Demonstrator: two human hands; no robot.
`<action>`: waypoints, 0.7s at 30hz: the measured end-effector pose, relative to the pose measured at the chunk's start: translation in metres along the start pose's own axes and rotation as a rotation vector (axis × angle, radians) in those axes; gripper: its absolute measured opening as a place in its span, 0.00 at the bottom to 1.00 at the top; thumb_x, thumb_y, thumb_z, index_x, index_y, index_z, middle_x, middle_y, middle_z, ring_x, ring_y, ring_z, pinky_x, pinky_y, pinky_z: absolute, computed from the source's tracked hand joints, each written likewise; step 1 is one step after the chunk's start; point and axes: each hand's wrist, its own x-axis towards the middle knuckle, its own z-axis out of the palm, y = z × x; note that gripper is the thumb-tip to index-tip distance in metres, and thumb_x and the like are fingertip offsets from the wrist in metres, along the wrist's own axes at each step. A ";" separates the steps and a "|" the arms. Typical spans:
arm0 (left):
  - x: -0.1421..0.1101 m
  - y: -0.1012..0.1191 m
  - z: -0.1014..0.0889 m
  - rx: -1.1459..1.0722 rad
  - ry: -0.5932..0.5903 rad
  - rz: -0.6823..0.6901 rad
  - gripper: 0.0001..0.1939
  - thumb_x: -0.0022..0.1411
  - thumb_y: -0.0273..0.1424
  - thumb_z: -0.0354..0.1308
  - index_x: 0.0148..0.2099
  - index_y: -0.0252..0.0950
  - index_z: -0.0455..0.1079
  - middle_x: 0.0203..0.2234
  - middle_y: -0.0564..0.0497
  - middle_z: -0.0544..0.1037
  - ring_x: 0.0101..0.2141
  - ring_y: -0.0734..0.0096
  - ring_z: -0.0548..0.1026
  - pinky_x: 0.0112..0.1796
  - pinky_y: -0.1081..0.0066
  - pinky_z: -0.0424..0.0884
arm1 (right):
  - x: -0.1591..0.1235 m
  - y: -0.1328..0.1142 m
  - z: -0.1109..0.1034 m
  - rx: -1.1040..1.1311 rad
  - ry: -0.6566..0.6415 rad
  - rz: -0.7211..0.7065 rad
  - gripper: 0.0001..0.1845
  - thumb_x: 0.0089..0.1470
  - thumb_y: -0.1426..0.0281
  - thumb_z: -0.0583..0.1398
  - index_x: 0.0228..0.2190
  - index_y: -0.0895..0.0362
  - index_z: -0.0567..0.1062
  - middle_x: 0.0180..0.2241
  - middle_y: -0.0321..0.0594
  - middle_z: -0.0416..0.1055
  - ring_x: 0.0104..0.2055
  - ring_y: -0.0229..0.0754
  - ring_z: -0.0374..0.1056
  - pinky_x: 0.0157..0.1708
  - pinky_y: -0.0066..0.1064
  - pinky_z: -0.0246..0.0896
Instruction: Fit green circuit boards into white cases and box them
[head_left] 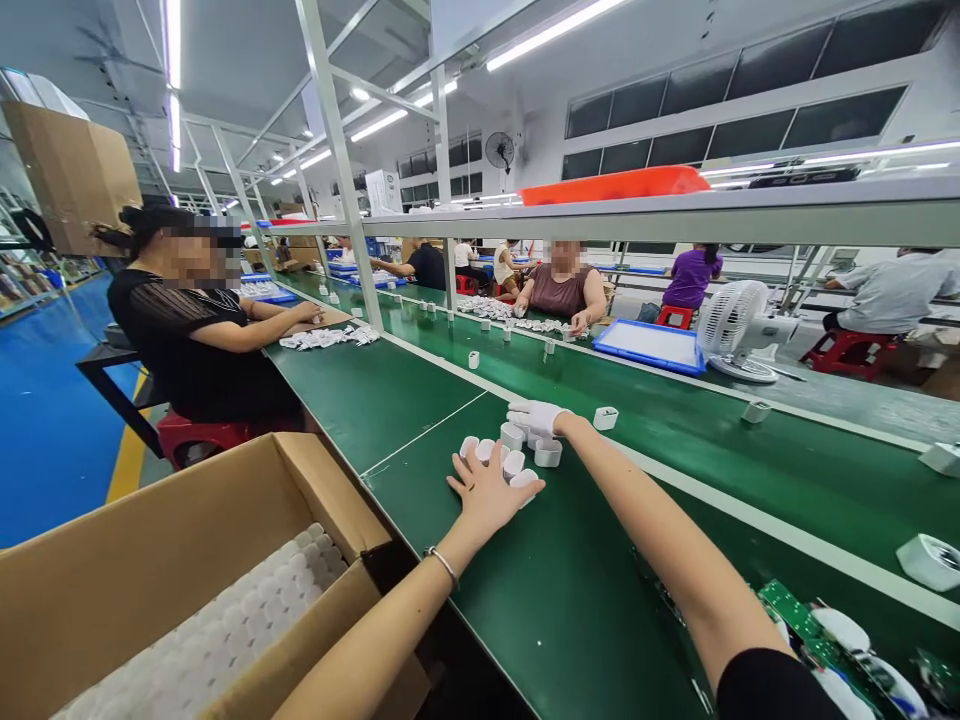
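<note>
My bare left hand (484,492) lies with fingers spread against a cluster of small white plastic housings (512,466) on the green work surface. At the far side of the same cluster is my right hand (534,415) in a white glove, fingers stretched out over the housings. One hollow oval housing (548,453) stands just below the glove, its open top showing. Parts of the cluster are hidden under both hands.
A cardboard box (315,480) of packed white pieces stands at left. More housings (606,418) sit along the green conveyor belt. Circuit boards (799,610) lie at lower right. A co-worker (202,320) sits at left; a white fan (739,330) and blue tray (649,346) are across.
</note>
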 end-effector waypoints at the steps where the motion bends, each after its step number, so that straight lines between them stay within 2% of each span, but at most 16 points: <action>1: -0.003 -0.002 -0.002 0.002 0.033 0.032 0.48 0.45 0.57 0.60 0.63 0.41 0.54 0.63 0.37 0.40 0.61 0.28 0.33 0.54 0.35 0.40 | -0.006 -0.004 -0.003 -0.012 0.050 -0.008 0.21 0.62 0.60 0.55 0.53 0.56 0.68 0.55 0.46 0.63 0.53 0.48 0.63 0.53 0.44 0.58; 4: -0.014 -0.009 -0.010 0.046 0.181 0.181 0.37 0.48 0.52 0.63 0.58 0.44 0.62 0.64 0.43 0.39 0.63 0.35 0.33 0.57 0.39 0.35 | -0.041 -0.013 -0.015 -0.050 0.238 -0.035 0.24 0.62 0.63 0.52 0.58 0.54 0.62 0.62 0.45 0.52 0.61 0.50 0.52 0.60 0.41 0.48; 6: -0.021 -0.013 -0.013 0.091 0.192 0.327 0.27 0.48 0.45 0.66 0.51 0.45 0.69 0.64 0.47 0.42 0.63 0.41 0.36 0.58 0.43 0.37 | -0.080 -0.014 -0.026 -0.066 0.324 -0.064 0.26 0.62 0.64 0.51 0.60 0.55 0.59 0.64 0.42 0.47 0.64 0.47 0.46 0.62 0.38 0.43; 8: -0.027 -0.014 -0.012 0.143 0.150 0.438 0.19 0.50 0.37 0.66 0.46 0.45 0.73 0.63 0.48 0.47 0.62 0.44 0.42 0.58 0.45 0.42 | -0.130 -0.009 -0.037 -0.085 0.382 -0.092 0.26 0.61 0.63 0.52 0.59 0.55 0.61 0.64 0.41 0.47 0.63 0.46 0.47 0.62 0.38 0.44; 10: -0.031 -0.013 -0.008 0.178 0.147 0.484 0.12 0.55 0.32 0.63 0.43 0.44 0.74 0.61 0.48 0.52 0.60 0.45 0.49 0.55 0.45 0.49 | -0.186 -0.001 -0.045 -0.111 0.463 -0.098 0.24 0.58 0.63 0.54 0.56 0.54 0.65 0.62 0.41 0.51 0.61 0.48 0.52 0.60 0.41 0.49; 12: -0.035 -0.008 -0.003 0.177 0.143 0.506 0.06 0.59 0.31 0.59 0.38 0.43 0.76 0.58 0.48 0.59 0.57 0.45 0.54 0.52 0.46 0.54 | -0.239 0.008 -0.045 -0.101 0.508 0.015 0.21 0.58 0.62 0.53 0.52 0.53 0.69 0.58 0.42 0.59 0.57 0.48 0.59 0.56 0.40 0.55; 14: -0.039 0.004 0.004 0.144 0.070 0.551 0.08 0.60 0.32 0.56 0.31 0.39 0.75 0.53 0.48 0.65 0.52 0.49 0.62 0.50 0.51 0.59 | -0.282 0.012 -0.036 -0.104 0.458 0.218 0.19 0.56 0.63 0.54 0.48 0.52 0.73 0.50 0.41 0.67 0.50 0.48 0.64 0.51 0.39 0.60; 16: -0.042 0.023 0.014 0.092 -0.033 0.564 0.08 0.59 0.30 0.55 0.28 0.37 0.71 0.50 0.48 0.67 0.44 0.57 0.69 0.46 0.58 0.64 | -0.307 0.014 -0.021 -0.164 0.301 0.341 0.17 0.50 0.64 0.58 0.44 0.50 0.75 0.43 0.39 0.71 0.46 0.49 0.66 0.45 0.39 0.62; 18: -0.043 0.047 0.027 0.026 -0.128 0.551 0.03 0.56 0.26 0.55 0.31 0.36 0.68 0.51 0.48 0.66 0.40 0.62 0.72 0.41 0.63 0.67 | -0.315 0.014 -0.004 -0.257 0.119 0.311 0.18 0.42 0.68 0.62 0.39 0.47 0.75 0.39 0.37 0.72 0.45 0.51 0.64 0.45 0.42 0.59; 19: -0.042 0.060 0.035 -0.005 -0.164 0.547 0.04 0.54 0.24 0.55 0.34 0.36 0.67 0.50 0.47 0.67 0.39 0.62 0.73 0.40 0.64 0.67 | -0.314 0.015 0.004 -0.289 0.048 0.267 0.17 0.39 0.70 0.62 0.36 0.47 0.74 0.38 0.36 0.72 0.45 0.51 0.64 0.46 0.44 0.56; 21: -0.035 0.083 0.050 -0.051 -0.220 0.559 0.14 0.50 0.22 0.57 0.41 0.37 0.65 0.44 0.46 0.70 0.40 0.60 0.73 0.40 0.65 0.67 | -0.307 0.018 0.016 -0.312 -0.022 0.211 0.13 0.37 0.73 0.62 0.31 0.49 0.72 0.34 0.33 0.72 0.44 0.50 0.63 0.51 0.50 0.48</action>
